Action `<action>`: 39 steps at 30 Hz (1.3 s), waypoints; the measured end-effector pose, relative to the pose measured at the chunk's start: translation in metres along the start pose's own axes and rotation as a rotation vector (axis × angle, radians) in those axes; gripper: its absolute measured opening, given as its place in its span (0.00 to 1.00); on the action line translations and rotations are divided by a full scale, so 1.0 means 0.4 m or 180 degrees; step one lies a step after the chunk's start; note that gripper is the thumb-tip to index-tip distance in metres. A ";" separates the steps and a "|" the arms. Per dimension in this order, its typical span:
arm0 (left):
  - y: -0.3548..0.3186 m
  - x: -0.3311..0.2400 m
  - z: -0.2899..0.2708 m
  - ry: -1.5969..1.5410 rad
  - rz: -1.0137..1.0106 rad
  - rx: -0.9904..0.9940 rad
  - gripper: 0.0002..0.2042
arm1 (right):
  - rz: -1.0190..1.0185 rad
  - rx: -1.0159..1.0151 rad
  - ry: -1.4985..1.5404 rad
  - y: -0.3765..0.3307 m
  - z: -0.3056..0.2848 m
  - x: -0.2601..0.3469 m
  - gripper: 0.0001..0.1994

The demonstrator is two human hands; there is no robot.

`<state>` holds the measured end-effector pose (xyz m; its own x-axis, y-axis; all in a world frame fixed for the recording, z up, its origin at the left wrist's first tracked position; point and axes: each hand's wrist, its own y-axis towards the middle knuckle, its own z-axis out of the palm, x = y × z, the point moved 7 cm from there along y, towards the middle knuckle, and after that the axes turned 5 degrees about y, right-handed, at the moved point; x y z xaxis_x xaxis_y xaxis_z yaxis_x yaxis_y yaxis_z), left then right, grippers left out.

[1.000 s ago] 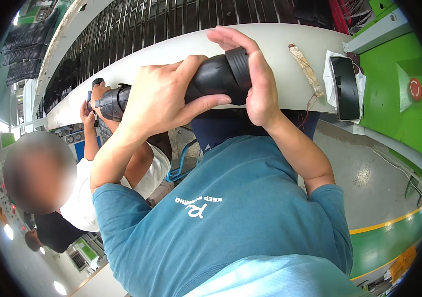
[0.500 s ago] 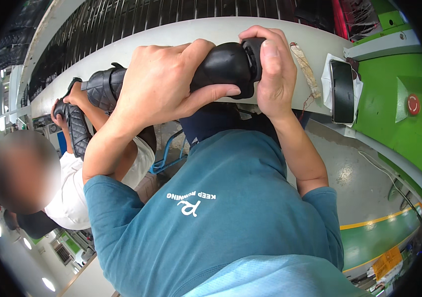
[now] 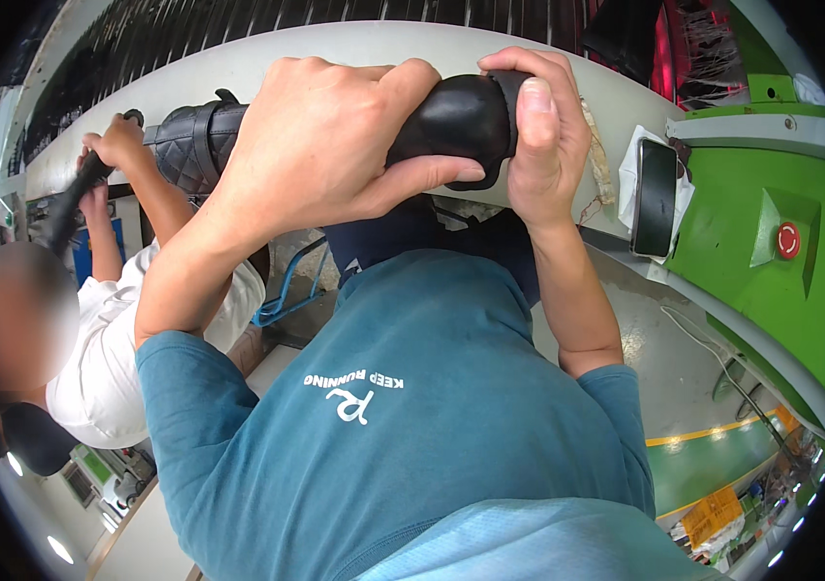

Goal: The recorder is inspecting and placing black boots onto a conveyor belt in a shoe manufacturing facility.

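A black leather boot [image 3: 446,118] lies lengthwise across my grasp, its quilted shaft [image 3: 180,160] with a strap running off to the left. My left hand [image 3: 320,145] wraps over the boot's foot, thumb lying along the near side. At the right end, my right hand [image 3: 540,131] is closed round a black sole-like piece [image 3: 506,97], which sits against the boot with its edge showing. The fingers of my right hand cover most of that piece. Both hands are above the pale bench top [image 3: 335,50].
A co-worker in a white shirt [image 3: 117,358] at the left holds a black boot-like item [image 3: 74,208]. To the right are a phone [image 3: 655,198] on white paper and a green machine [image 3: 742,232] with a red button [image 3: 787,240]. Dark slatted rollers [image 3: 238,34] run behind the bench.
The gap between the boot and the sole-like piece has closed. My hands stay on both. The co-worker has swung their dark item to a different angle.
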<state>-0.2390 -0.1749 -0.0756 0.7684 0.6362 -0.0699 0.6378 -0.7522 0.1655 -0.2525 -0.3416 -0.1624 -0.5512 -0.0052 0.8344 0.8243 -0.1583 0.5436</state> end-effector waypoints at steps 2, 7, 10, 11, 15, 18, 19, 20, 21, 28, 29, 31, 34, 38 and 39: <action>-0.001 0.002 0.001 -0.0061 -0.0010 -0.0028 0.32 | -0.0014 -0.0032 0.0008 -0.003 -0.003 -0.001 0.17; -0.006 0.004 0.003 -0.0078 -0.0041 0.0033 0.31 | 0.0024 0.0025 -0.0008 -0.008 -0.003 -0.002 0.19; -0.010 0.000 0.003 -0.0058 -0.0047 0.0075 0.30 | -0.0013 0.0029 -0.0014 -0.013 -0.004 0.004 0.19; -0.012 -0.004 -0.001 -0.0074 -0.0012 -0.0002 0.30 | -0.0006 0.0028 -0.0023 -0.015 -0.004 0.005 0.19; -0.021 -0.012 -0.002 -0.0069 0.0015 0.0024 0.30 | -0.0117 0.0040 -0.0043 -0.027 0.002 0.006 0.18; -0.026 -0.016 0.000 -0.0057 0.0031 0.0063 0.29 | -0.0482 -0.0045 0.0197 -0.033 -0.001 0.012 0.15; -0.028 -0.018 -0.002 -0.0097 0.0048 0.0031 0.29 | -0.0488 -0.0049 0.0180 -0.035 -0.001 0.008 0.15; -0.030 -0.018 -0.002 -0.0077 0.0045 0.0056 0.29 | -0.0543 -0.0033 0.0189 -0.036 -0.001 0.007 0.15; -0.031 -0.019 0.000 -0.0026 0.0031 0.0093 0.29 | -0.0598 -0.0016 0.0199 -0.037 -0.001 0.007 0.15; -0.034 -0.031 -0.005 -0.0147 0.0098 0.0051 0.30 | -0.0793 -0.0041 0.0014 -0.039 -0.010 0.030 0.16; -0.035 -0.036 -0.005 -0.0135 0.0141 0.0057 0.30 | -0.0945 0.0086 -0.0327 -0.040 -0.004 0.040 0.17; -0.040 -0.042 -0.003 -0.0137 0.0176 0.0067 0.30 | -0.1082 0.0223 -0.0671 -0.042 0.006 0.044 0.19; -0.048 -0.053 0.003 -0.0175 0.0242 0.0105 0.32 | -0.1456 0.0028 -0.0326 -0.052 -0.005 0.057 0.15; -0.045 -0.071 0.002 -0.0187 0.0295 -0.0054 0.32 | -0.1772 0.0218 -0.0442 -0.059 -0.003 0.071 0.13; -0.042 -0.072 0.000 -0.0161 0.0290 -0.0130 0.31 | -0.1843 0.0273 -0.0502 -0.057 -0.003 0.076 0.12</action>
<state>-0.2718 -0.1806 -0.0762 0.8254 0.5553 -0.1021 0.5634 -0.7982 0.2134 -0.2883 -0.3393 -0.1495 -0.8929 0.2053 0.4007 0.4072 -0.0115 0.9133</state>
